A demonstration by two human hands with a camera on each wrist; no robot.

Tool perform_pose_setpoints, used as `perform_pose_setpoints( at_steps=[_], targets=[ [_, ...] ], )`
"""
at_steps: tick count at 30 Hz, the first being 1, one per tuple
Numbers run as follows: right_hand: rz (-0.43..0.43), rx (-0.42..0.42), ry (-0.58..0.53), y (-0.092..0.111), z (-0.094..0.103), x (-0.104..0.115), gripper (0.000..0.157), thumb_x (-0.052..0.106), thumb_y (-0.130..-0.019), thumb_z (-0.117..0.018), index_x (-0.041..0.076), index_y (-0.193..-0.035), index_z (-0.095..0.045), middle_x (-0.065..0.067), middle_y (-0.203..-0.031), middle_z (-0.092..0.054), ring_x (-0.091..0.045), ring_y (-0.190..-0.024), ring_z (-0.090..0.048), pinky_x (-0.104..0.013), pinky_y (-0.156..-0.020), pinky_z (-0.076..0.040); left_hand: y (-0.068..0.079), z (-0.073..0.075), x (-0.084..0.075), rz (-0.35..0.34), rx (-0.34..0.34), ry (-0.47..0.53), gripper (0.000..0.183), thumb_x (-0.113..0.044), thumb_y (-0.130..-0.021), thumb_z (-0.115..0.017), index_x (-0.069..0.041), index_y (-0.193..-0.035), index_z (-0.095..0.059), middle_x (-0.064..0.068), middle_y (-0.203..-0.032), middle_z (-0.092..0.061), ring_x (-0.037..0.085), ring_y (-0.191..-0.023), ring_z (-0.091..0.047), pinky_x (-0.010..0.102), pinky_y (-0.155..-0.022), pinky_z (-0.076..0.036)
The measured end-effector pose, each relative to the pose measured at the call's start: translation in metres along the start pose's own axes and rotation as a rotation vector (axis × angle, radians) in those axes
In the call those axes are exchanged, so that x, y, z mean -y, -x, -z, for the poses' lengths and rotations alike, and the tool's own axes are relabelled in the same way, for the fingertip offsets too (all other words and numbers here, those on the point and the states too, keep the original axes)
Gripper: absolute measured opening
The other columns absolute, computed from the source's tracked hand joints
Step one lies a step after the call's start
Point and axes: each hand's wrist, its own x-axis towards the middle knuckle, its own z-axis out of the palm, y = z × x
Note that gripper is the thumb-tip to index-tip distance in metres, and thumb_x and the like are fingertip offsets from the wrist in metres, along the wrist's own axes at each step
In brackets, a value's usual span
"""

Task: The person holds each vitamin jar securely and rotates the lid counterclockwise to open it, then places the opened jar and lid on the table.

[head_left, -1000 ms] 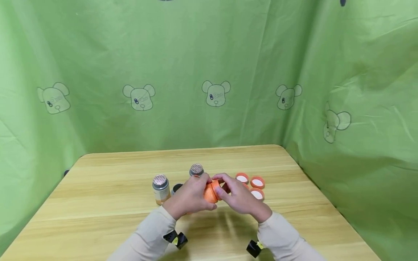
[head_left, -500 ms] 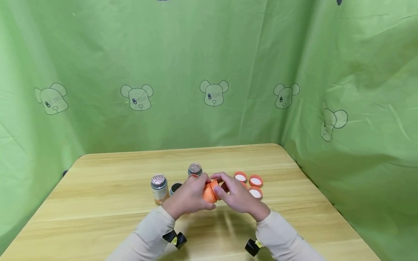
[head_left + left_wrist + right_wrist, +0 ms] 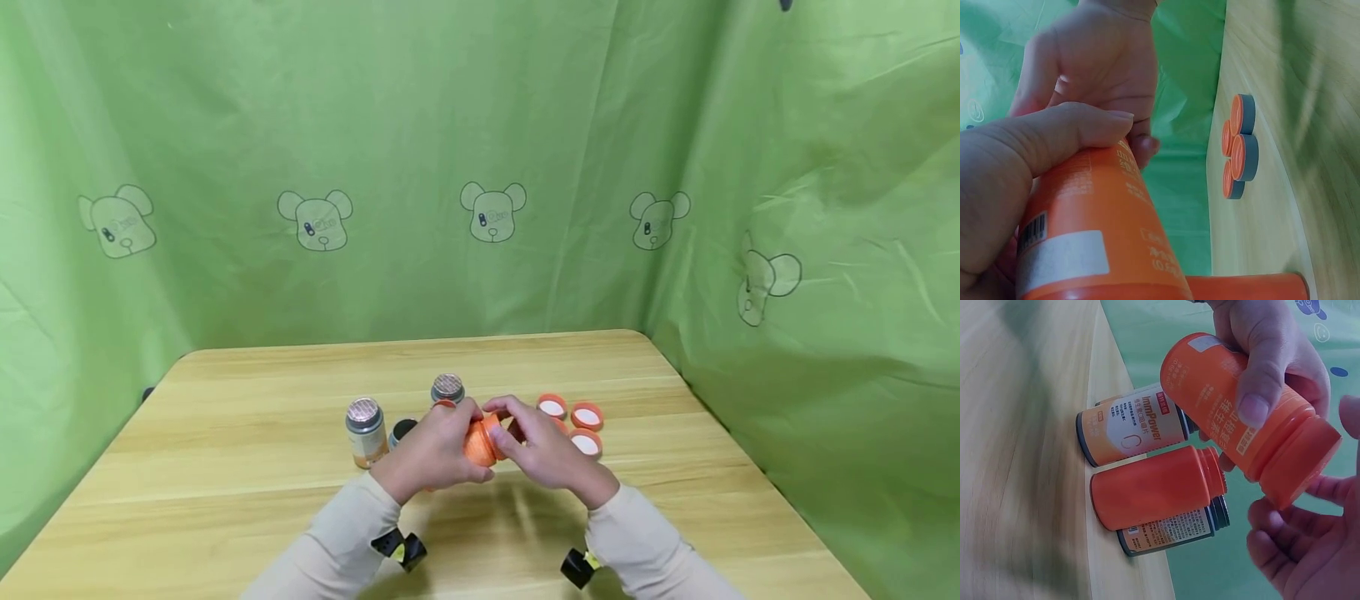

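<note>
My left hand (image 3: 435, 450) grips an orange printed bottle (image 3: 1216, 394), thumb along its side and the rest of the fingers wrapped behind it. The bottle is tilted above the table, its capped end toward my right hand (image 3: 551, 450). Fingers and thumb of that hand pinch the ridged orange cap (image 3: 1302, 461) on its neck. A label patch with a barcode shows on the bottle in the left wrist view. Close behind my left hand stand a plain orange bottle (image 3: 1154, 487) without a cap and a bottle marked ImmPower (image 3: 1132, 425).
A foil-sealed bottle (image 3: 367, 433) stands left of my hands, another foil-topped bottle (image 3: 447, 387) behind them, and a dark-mouthed one (image 3: 403, 429) between. Several orange-and-grey caps (image 3: 587, 443) lie on the wooden table (image 3: 225, 475) at right, white linings up. Green curtains surround the table.
Both hands stay on the bottle and its cap with almost no visible movement. The whole head view has shifted slightly.
</note>
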Motion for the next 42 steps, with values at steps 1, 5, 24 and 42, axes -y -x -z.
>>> perform_pose_setpoints(
  at_steps=[1, 5, 24, 42],
  targets=[
    [-0.013, 0.004, -0.003, -0.0004, 0.0, 0.0004, 0.032, 0.025, -0.102, -0.048, 0.004, -0.126, -0.052, -0.005, -0.103, -0.063, -0.008, -0.072, -0.057, -0.029, -0.064, -0.05, -0.0001, 0.0003, 0.0, 0.003, 0.005, -0.001, 0.055, -0.029, -0.065, -0.088, -0.007, -0.102, -0.053, -0.001, -0.08, -0.055, 0.008, -0.063, -0.053, 0.019, -0.054, -0.046],
    [-0.048, 0.018, -0.009, -0.0017, -0.001, 0.0004, 0.029, 0.025, -0.102, -0.048, 0.007, -0.125, -0.053, -0.001, -0.098, -0.063, -0.008, -0.068, -0.057, -0.03, -0.061, -0.05, -0.0002, 0.0016, -0.0001, 0.019, 0.018, 0.004, 0.055, -0.029, -0.066, -0.088, -0.007, -0.103, -0.053, -0.001, -0.08, -0.055, 0.008, -0.063, -0.054, 0.019, -0.055, -0.046],
    [-0.039, 0.029, -0.012, -0.0015, -0.0005, 0.0007, 0.031, 0.027, -0.103, -0.047, 0.006, -0.126, -0.053, -0.001, -0.098, -0.062, -0.008, -0.068, -0.056, -0.031, -0.062, -0.05, -0.0002, 0.0004, 0.0009, 0.025, 0.019, -0.003, 0.055, -0.029, -0.066, -0.087, -0.008, -0.103, -0.053, -0.001, -0.079, -0.054, 0.009, -0.063, -0.053, 0.019, -0.054, -0.046],
    [-0.05, 0.047, -0.019, -0.0043, -0.0018, 0.0002, 0.032, 0.024, -0.103, -0.048, 0.005, -0.128, -0.05, -0.005, -0.107, -0.062, -0.01, -0.072, -0.058, -0.031, -0.065, -0.051, 0.0003, 0.0036, 0.0035, 0.039, 0.028, -0.009, 0.06, -0.03, -0.066, -0.088, -0.005, -0.108, -0.053, 0.0, -0.082, -0.056, 0.009, -0.064, -0.054, 0.02, -0.056, -0.046]
  ],
)
